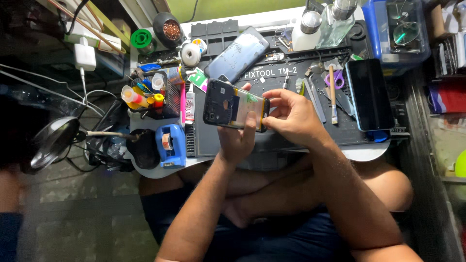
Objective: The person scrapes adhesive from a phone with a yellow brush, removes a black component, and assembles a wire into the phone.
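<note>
My left hand (pixel 236 140) grips an opened phone body (pixel 233 106) from below, its dark inside with a camera hole and a green patch turned up towards me. My right hand (pixel 291 116) pinches the phone's right end with thumb and fingers. Both hands hover over a dark grey work mat (pixel 291 77) on a small white table. A detached phone back panel (pixel 238 53) lies on the mat behind the phone. Another phone with a black screen and blue rim (pixel 370 94) lies face up at the mat's right.
A blue tape dispenser (pixel 171 144) stands at the table's front left, next to a mesh holder of small bottles and tools (pixel 153 92). A brush (pixel 333 94), tweezers and purple scissors lie on the mat. Two clear bottles (pixel 320 24) stand at the back. A magnifier lamp (pixel 53 140) hangs left.
</note>
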